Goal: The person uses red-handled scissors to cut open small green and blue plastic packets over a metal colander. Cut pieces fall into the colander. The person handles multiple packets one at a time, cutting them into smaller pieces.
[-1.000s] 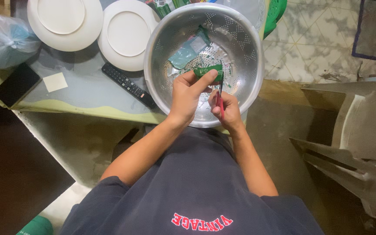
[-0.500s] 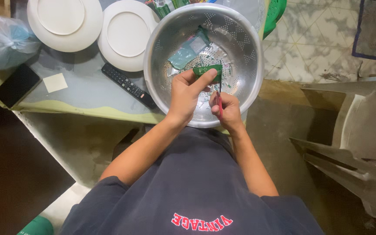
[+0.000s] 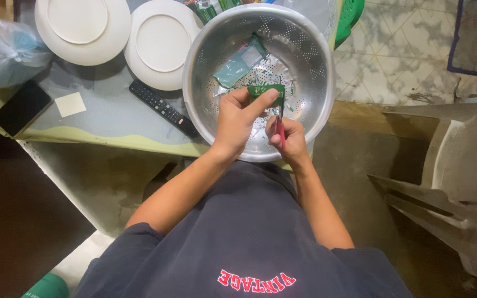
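flattened since earlier, green packet point(image 3: 266, 91) pinched by left hand point(image 3: 238, 118); right hand point(image 3: 285, 135) apparently grips scissors point(image 3: 280, 126).

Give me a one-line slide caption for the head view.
Over a perforated metal colander, the left hand pinches a small green sachet while the right hand works red-handled scissors at its edge.

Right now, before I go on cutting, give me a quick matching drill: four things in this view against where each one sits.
Things:
1. green packet
2. red-handled scissors
3. remote control
4. black phone

Places:
A. near the table's left edge
B. in the right hand
C. pinched in the left hand
D. on the table beside the metal colander

Pairs: 1-C, 2-B, 3-D, 4-A
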